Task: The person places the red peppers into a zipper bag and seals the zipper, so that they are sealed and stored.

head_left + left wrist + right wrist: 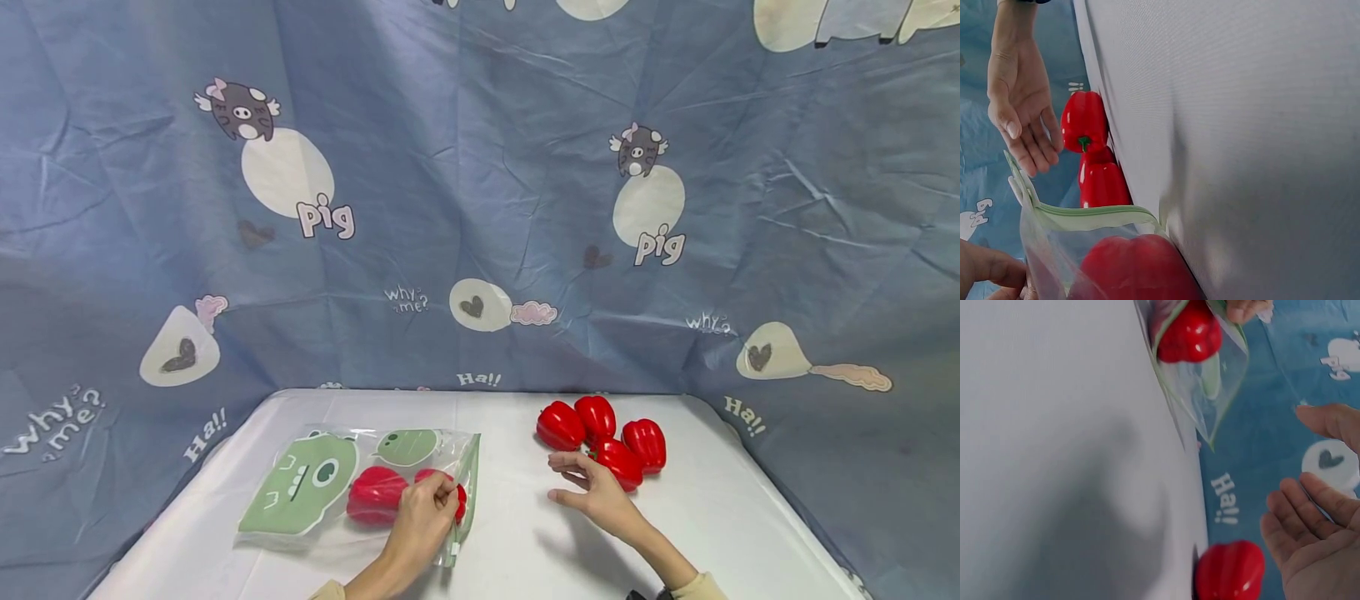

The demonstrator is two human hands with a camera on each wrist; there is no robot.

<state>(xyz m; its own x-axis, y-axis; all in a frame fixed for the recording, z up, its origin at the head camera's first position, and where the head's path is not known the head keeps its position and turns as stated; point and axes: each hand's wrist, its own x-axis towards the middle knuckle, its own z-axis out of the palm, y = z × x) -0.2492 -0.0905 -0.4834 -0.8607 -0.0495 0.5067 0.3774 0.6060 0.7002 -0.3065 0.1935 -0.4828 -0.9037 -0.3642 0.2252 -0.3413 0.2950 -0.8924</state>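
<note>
My left hand point(423, 512) pinches the upper side of a clear zip bag point(337, 542) printed with green cartoon figures. Its green-edged mouth gapes toward the right, as the right wrist view shows. Inside lie two red bell peppers: one bell pepper point(375, 495) in the middle, another bell pepper point(1190, 334) just within the mouth, partly behind my left hand in the head view. My right hand point(596, 500) hovers over the table with fingers extended, thumb apart and nothing in its grasp. Just beyond it lies the nearest loose bell pepper point(619, 467), green stem showing.
Several red peppers form a cluster at the table's back right, among them a left pepper point(560, 426), a rear pepper point(596, 417) and a right pepper point(645, 444). The white table point(517, 533) ends at a blue printed curtain point(480, 167) behind. A zip slider point(454, 549) sits at the bag's near corner.
</note>
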